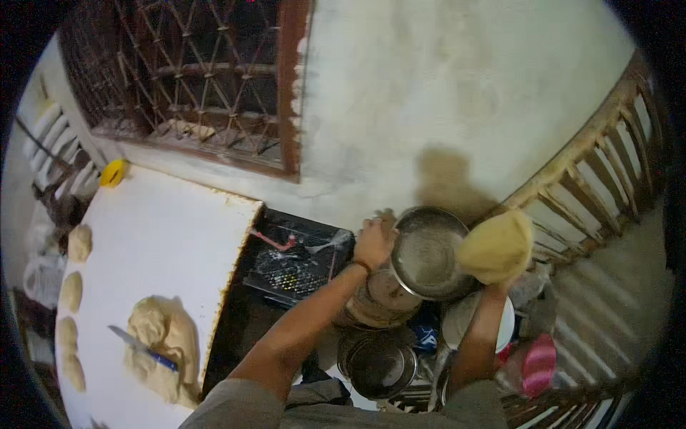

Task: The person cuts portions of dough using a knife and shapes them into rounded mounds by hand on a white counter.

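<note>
My left hand grips the left rim of a round metal pan that looks dusted with flour, its fingers partly hidden by the edge. To the right of the pan, my right hand holds up a flattened, pale yellow piece of dough, which covers most of the fingers. Below the pan sits another round brownish vessel. On the white table at the left lies a large lump of dough, with a blue-handled knife resting across it.
Several small dough pieces line the left edge of the white table. A black crate stands between table and pan. Near my body are a dark pan, a white bowl and a pink item. A railing bounds the right.
</note>
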### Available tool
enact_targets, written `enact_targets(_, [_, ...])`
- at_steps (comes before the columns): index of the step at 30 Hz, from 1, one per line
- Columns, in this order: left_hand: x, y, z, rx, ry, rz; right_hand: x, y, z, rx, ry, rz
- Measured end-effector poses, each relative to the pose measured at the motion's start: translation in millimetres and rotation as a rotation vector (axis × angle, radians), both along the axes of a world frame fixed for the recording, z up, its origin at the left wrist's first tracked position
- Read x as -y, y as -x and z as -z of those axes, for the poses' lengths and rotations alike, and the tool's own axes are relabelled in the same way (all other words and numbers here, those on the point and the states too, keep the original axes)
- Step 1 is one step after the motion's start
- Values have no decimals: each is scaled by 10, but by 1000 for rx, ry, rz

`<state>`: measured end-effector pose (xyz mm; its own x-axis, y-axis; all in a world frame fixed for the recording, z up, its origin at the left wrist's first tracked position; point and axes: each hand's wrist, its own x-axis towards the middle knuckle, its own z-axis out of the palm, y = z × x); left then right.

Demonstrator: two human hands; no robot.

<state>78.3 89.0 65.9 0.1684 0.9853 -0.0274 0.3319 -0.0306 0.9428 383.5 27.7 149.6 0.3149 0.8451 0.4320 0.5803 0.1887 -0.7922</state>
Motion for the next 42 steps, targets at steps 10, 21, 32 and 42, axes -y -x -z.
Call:
enact_targets(10, [1985,1726,-141,863,-354,141,1014,2699,-183,450,587,-1172])
enact_targets(21, [6351,5012,418,1667,-543,-1049,2133,6158,862,394,469,-1521])
enact_targets(32, [8211,8544,1080,-390,636,-2043,3555,7407,2080,615,521,-1227])
enact_targets(42, [6689,7695,1650,113,258,-1437,3373,7376,1743,279,941,-1082])
